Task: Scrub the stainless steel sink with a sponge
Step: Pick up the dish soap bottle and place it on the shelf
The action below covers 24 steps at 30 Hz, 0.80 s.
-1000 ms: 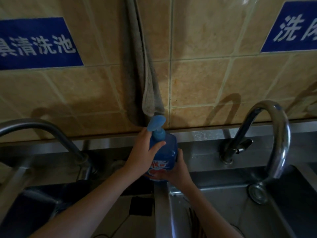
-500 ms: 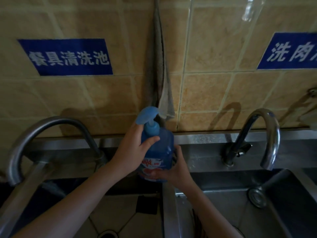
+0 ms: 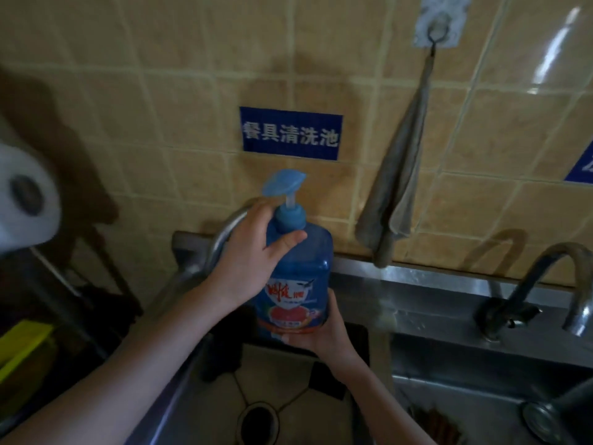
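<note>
Nearest, at the bottom edge, the left basin (image 3: 224, 409) of the steel sink shows a dark drain (image 3: 258, 420) on its floor; the right basin (image 3: 481, 380) lies beyond the divider, with a strainer (image 3: 542, 422) at its far right. No sponge can be made out. Above the left basin, the right hand (image 3: 324, 329) cups the base of a blue pump bottle (image 3: 295, 284), fingers curled under and against its lower side. The left hand (image 3: 253, 264) wraps the bottle's shoulder, thumb (image 3: 285, 240) pressed across the front below the collar, remaining fingers hidden behind. The bottle stands upright, clear of the sink, its pump head (image 3: 284, 184) raised. Behind the left hand a curved tap (image 3: 224, 232) rises; a second tap (image 3: 552, 284) stands at the right on the steel back ledge (image 3: 417, 284). Farther back, on the tiled wall (image 3: 192, 91), are a blue sign (image 3: 290, 133) and a grey cloth (image 3: 394, 194) hung from a hook (image 3: 438, 24). At far left, blurred, a white roll (image 3: 22, 194)
</note>
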Each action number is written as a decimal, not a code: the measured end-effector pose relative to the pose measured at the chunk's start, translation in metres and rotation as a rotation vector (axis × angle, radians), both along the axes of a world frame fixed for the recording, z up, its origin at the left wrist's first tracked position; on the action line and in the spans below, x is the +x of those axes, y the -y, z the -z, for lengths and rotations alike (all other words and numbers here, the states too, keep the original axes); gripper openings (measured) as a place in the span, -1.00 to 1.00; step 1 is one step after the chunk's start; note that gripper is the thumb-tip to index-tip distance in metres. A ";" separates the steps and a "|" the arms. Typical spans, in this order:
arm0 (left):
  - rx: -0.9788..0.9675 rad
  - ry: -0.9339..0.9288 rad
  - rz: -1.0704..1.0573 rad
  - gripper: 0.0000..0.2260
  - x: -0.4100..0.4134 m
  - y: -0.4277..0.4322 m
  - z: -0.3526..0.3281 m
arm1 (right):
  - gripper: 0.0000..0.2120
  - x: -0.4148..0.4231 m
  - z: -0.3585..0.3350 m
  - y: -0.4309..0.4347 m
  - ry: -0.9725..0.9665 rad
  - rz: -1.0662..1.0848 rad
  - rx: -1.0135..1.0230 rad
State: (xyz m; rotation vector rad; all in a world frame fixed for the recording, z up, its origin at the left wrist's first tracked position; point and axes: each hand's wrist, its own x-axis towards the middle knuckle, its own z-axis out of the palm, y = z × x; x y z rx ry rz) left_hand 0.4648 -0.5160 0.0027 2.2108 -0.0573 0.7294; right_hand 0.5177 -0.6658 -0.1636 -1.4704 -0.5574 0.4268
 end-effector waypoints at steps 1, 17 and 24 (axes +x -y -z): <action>0.004 -0.007 -0.011 -0.61 -0.012 -0.009 -0.007 | -0.16 -0.010 -0.004 -0.010 -0.003 -0.025 0.013; -0.268 0.001 -0.145 -0.28 -0.245 -0.163 -0.018 | -0.20 -0.165 -0.045 -0.176 -0.102 -0.468 0.108; -0.281 0.168 -0.348 -0.38 -0.347 -0.201 -0.032 | -0.01 -0.252 -0.078 -0.242 -0.149 -0.630 0.181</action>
